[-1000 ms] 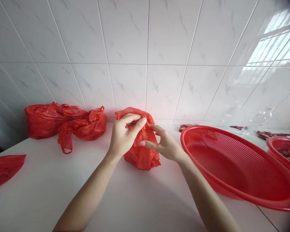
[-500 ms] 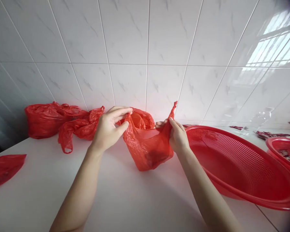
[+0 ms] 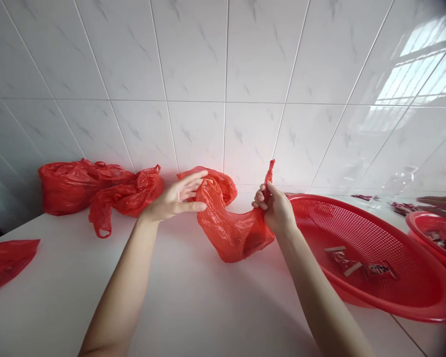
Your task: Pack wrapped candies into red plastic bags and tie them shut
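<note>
- Red, thin plastic: I judge the bag [image 3: 232, 235] light, limp, slippery and easily torn.
- I have it mid-view at the white counter [image 3: 193, 302], left of the large basket [image 3: 342, 225].
- My right hand [image 3: 278, 210] is curled round its twisted handle [image 3: 270, 172], probably the strongest hold.
- My left hand [image 3: 173, 202] is spread wide at the opposite edge, no grip visible.

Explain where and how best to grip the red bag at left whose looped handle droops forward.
Probably by the looped handle, coming from the near side: it droops off the bag towards the camera, its opening showing and nothing lying across it.
</note>
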`<state>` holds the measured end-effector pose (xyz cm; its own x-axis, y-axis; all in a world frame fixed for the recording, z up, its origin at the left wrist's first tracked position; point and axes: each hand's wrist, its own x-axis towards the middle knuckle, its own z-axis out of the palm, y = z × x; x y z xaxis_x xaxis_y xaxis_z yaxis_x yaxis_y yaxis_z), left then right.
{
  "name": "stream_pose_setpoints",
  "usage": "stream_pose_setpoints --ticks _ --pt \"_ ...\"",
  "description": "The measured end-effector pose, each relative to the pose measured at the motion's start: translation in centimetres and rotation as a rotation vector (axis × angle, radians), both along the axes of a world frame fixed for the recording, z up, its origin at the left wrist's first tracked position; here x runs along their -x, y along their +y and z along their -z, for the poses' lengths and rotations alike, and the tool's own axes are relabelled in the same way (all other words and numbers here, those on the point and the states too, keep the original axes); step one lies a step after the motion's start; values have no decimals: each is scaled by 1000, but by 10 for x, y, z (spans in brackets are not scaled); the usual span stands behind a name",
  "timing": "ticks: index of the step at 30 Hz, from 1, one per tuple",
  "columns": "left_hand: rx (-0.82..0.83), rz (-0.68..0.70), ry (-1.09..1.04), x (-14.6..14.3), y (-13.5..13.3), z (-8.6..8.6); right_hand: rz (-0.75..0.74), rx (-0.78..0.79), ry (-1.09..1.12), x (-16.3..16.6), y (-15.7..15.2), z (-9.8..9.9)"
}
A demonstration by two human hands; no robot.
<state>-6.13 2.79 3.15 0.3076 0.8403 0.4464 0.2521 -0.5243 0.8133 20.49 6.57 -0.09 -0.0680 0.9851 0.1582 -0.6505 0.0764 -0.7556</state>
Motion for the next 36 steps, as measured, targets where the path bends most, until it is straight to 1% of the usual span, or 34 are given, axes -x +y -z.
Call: stream_pose_setpoints --ticks 2,3,5,7,11,13,16,22,26,29,32,36 --pt "87 119 34 1 1 1 -3 10 14 0 1 0" --pt "98 158 49 -1 1 1 -5 15 20 0 1 0" --pt "67 174 66 -4 1 0 -12 29 27 -1 2 0" --pt "6 102 31 -9 0 0 -18 47 27 -2 2 -1" --pt "-63 -65 -171 -14 2 1 -27 67 29 -5 2 -4" --pt "-60 -102 -248 -15 4 2 -34 62 25 -5 2 -4" --pt "-28 -120 -292 -16 6 4 -39 43 -23 -1 1 -1" --pt "-27 -132 -205 -20 5 8 -71 -72 -240 8 -3 5" --pt "-81 -102 -130 -32 2 8 -74 -120 -488 14 -10 4" --pt "-159 -51 -46 -46 -5 5 -105 -173 -672 19 -18 1" --pt "-218 -44 22 -56 -12 3 -168 -256 -749 23 -24 0" --pt "-244 -131 138 -58 -12 6 -227 -343 -783 26 -27 2"
